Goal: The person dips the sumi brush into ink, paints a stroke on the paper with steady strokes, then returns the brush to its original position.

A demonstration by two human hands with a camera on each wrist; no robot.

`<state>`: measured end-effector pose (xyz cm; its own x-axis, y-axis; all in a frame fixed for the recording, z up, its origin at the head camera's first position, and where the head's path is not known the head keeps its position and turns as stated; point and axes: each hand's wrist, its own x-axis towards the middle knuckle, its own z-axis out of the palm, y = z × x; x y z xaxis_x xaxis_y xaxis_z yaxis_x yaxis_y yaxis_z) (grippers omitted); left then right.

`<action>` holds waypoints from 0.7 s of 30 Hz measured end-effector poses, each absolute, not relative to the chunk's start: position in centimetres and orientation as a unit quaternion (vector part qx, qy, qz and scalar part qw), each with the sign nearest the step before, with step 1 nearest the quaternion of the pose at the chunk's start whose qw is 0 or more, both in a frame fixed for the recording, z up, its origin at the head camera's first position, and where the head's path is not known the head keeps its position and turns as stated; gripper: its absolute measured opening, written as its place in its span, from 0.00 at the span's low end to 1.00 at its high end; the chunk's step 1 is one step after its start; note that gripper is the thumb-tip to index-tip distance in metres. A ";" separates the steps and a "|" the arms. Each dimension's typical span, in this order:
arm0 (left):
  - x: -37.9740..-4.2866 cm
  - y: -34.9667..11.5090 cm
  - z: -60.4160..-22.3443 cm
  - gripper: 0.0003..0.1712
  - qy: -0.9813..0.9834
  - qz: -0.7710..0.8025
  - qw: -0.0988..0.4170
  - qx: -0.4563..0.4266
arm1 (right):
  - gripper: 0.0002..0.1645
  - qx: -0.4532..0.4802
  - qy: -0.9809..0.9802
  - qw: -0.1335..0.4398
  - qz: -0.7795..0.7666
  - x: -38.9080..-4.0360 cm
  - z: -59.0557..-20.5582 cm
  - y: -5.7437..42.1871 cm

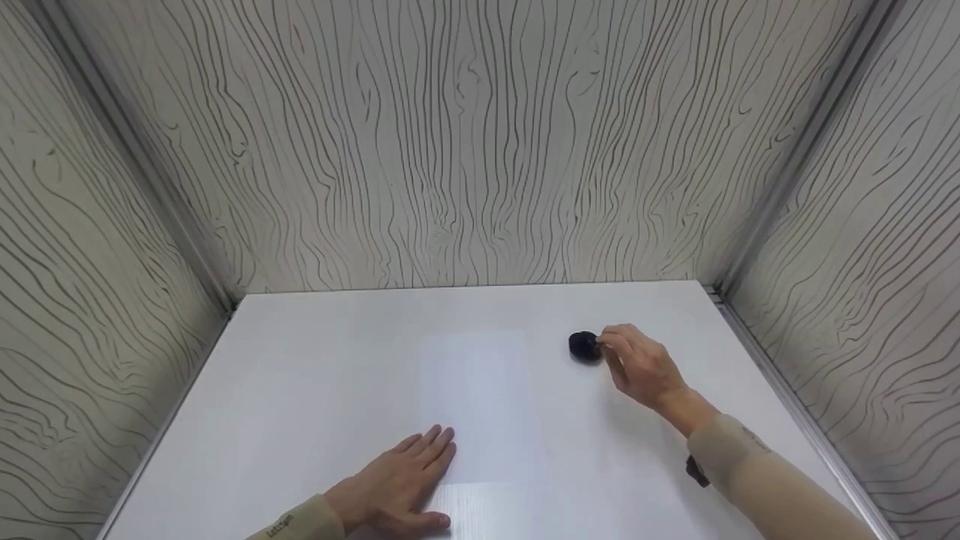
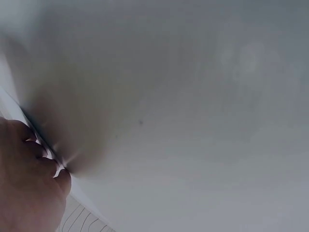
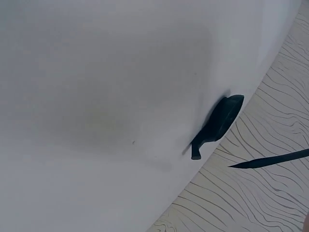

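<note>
We see the right hand (image 1: 639, 365) pinch a thin black stick (image 3: 273, 160), just beside a small black bowl (image 1: 582, 348) on the white table (image 1: 322, 360). The left hand (image 1: 401, 480) lies flat, fingers straight. We judge these 2 things light and stiff, perhaps slippery; the bowl's short handle (image 3: 196, 150) should give good hold.

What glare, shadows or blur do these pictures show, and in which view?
Head view: pale glare on the white tabletop near the left hand, a shadow below the right hand; left wrist view: dim, the tabletop hazy, with a smeared dark patch beside the fingers; right wrist view: dull grey shading on the tabletop, but the black object and thin dark stick look fairly crisp.
</note>
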<state>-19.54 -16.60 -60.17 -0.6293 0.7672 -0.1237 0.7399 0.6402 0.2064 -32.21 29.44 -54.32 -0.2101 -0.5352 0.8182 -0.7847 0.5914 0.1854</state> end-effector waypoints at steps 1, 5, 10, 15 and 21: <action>-19.5 -16.6 -60.2 0.62 0.900 0.069 0.102 0.418 | 0.08 0.415 -0.772 0.456 0.155 -32.3 -54.3 29.3; -19.6 -16.5 -60.3 0.63 0.900 0.060 0.099 0.419 | 0.23 0.351 -0.790 0.454 0.216 -32.5 -54.1 28.7; -19.7 -16.3 -60.5 0.65 0.900 0.044 0.098 0.422 | 0.20 0.295 -0.792 0.458 0.276 -33.3 -54.0 28.3; -19.7 -16.4 -60.4 0.64 0.899 0.061 0.118 0.416 | 0.13 0.226 -0.793 0.463 0.327 -34.3 -53.8 28.0; -19.6 -16.7 -60.5 0.63 0.900 0.062 0.111 0.417 | 0.11 0.137 -0.774 0.477 0.394 -35.4 -53.1 27.7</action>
<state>-19.56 -16.69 -60.48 -0.6276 0.7643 -0.1482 0.7367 0.6445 0.2046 -35.39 27.71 -53.08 -0.5083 0.1631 0.8456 -0.5870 0.6528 -0.4788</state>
